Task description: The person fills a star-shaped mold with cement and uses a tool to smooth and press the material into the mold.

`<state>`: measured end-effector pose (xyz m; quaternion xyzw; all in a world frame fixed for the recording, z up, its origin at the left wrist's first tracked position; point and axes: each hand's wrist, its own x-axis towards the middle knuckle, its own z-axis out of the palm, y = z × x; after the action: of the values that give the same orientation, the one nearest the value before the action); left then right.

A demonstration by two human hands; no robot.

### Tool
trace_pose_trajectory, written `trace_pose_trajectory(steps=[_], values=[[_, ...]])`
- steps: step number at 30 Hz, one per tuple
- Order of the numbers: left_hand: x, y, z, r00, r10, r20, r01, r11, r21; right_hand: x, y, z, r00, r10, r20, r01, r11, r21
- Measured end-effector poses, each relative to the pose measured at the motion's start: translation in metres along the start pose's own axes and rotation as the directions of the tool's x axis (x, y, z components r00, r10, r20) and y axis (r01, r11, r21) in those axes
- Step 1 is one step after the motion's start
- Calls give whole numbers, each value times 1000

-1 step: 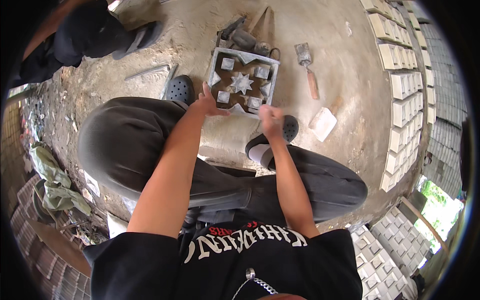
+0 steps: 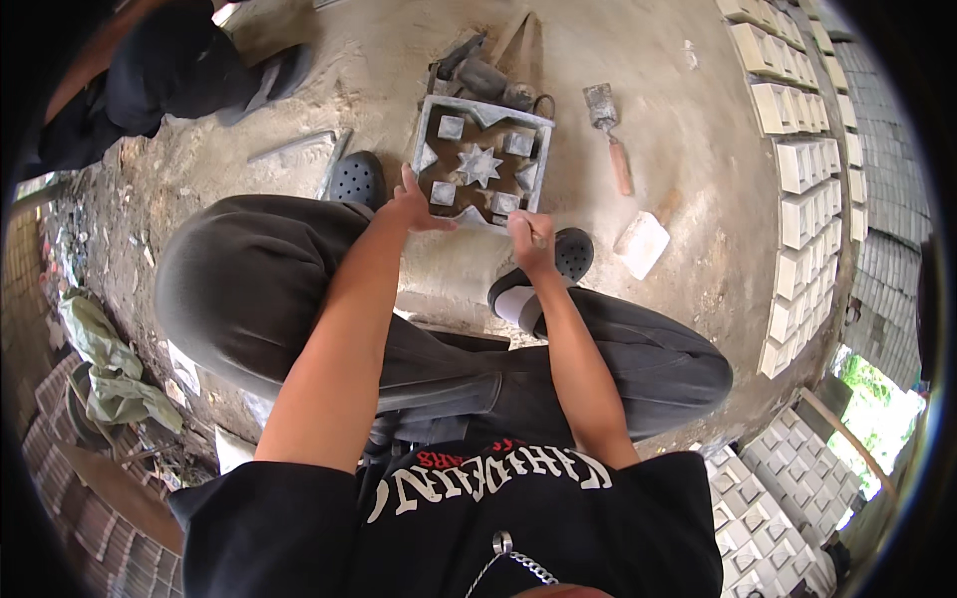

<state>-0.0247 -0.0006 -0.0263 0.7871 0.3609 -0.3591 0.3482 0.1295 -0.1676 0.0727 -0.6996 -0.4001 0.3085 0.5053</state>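
Note:
A square grey mould with a star and small square and triangular inserts lies on the sandy ground between my feet. My left hand grips its near left edge, thumb over the rim. At the mould's near right corner my right hand is curled into a fist; what it holds, if anything, is hidden. I am crouched, knees apart, both forearms reaching forward.
A trowel and a white block lie right of the mould. Dark tools sit behind it. Rows of pale cast blocks line the right side, more at lower right. Another person crouches at upper left.

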Motion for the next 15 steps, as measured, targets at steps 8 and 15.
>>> trace_pose_trajectory(steps=[8,15], values=[[6,-11,11,997,-39,-65,31,993,-113,30,-61,15,864,341,-371,-90,829,552],[6,-8,10,998,-56,-37,52,993,-102,30,-44,43,872,240,-426,-164,964,208]])
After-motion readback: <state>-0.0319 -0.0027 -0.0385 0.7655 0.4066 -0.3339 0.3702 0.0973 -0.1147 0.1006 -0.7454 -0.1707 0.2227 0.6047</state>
